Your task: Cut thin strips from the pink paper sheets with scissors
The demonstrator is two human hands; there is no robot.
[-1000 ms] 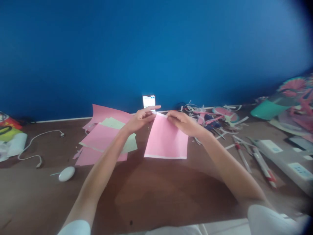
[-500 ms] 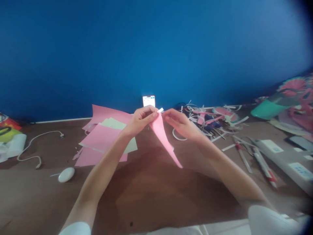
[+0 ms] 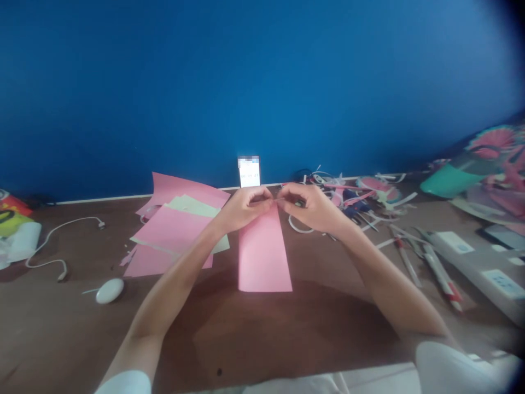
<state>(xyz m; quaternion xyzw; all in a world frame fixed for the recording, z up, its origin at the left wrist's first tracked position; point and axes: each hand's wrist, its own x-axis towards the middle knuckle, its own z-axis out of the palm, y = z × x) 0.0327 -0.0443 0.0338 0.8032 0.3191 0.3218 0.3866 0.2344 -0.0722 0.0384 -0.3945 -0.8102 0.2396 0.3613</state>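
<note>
Head view: bare left hand [image 3: 246, 209], the nearer, pinches the far end of a folded-looking pink paper sheet [image 3: 264, 257], its long axis running toward the wearer over the brown desk [image 3: 262, 334]; bare right hand [image 3: 314, 209] meets its far right corner, grip indeterminable.

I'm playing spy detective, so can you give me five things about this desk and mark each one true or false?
1. The left hand holds a pink sheet. True.
2. The phone lies flat. False: the phone stands upright near the wall.
3. Some green paper lies left of the held sheet. True.
4. The wall is yellow. False: it is blue.
5. The power strip is on the left. False: the power strip is on the right.
</note>
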